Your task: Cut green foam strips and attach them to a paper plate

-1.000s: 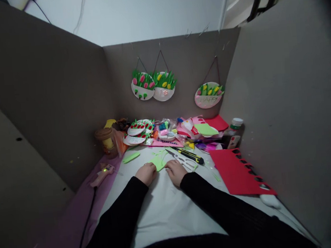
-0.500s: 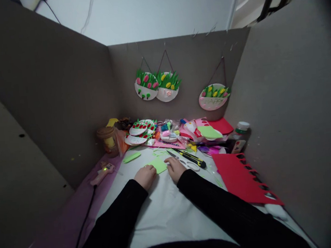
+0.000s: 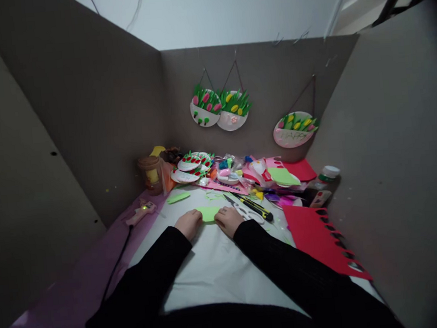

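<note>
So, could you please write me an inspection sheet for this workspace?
Surface: creased white sheet; purple covering at left.
Work in hand: thin light-green sheet.
Clutter: white-handled scissors, black-and-yellow cutter; red sheet with notched edge, right; mixed craft pile at back.
Hands: left hand and right hand hold opposite ends of the light-green sheet.
Cables: black cord from pink glue gun, left.
Surroundings: grey panels; three flower-decorated plates hanging at back.
</note>
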A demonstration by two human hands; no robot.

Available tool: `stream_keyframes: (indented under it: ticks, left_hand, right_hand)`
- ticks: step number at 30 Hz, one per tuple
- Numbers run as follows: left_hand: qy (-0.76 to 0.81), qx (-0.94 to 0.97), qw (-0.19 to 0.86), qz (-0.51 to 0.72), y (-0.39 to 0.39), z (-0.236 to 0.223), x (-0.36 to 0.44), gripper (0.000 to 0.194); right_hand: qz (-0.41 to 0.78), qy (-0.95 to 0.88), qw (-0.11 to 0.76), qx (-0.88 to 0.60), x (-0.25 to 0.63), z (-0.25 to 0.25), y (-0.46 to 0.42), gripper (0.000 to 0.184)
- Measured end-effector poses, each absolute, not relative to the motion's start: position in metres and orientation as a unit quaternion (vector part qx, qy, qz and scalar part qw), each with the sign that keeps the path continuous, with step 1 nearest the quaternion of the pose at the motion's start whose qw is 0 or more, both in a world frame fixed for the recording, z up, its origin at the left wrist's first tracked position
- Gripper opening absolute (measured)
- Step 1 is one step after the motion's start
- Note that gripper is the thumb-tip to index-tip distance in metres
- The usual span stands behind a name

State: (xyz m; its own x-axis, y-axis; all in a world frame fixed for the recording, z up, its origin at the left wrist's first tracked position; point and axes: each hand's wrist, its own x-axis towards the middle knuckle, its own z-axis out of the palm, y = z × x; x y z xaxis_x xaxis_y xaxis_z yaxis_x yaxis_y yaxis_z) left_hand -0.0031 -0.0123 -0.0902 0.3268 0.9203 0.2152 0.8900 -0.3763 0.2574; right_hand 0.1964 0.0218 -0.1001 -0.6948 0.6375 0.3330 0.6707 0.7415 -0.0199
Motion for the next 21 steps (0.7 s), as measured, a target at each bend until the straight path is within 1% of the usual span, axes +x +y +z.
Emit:
stream_keyframes:
  ticks: [8, 13, 21]
  left_hand:
    - [0.57, 0.805, 0.015, 0.162, -0.014, -0.088, -0.004, 0.022]
    - [0.582, 0.801, -0.004, 0.142, -0.012, -0.088, -0.005, 0.024]
    - [0.608, 0.786, -0.006, 0.113, -0.004, -0.089, -0.005, 0.029]
  right_hand:
    - [-0.019, -0.905, 0.157, -0.395, 0.195, -0.099, 0.015, 0.014]
    - [0.016, -0.888, 0.152, -0.433, 0.194, -0.097, 0.013, 0.017]
    - [0.021, -0.859, 0.116, -0.498, 0.186, -0.094, 0.013, 0.021]
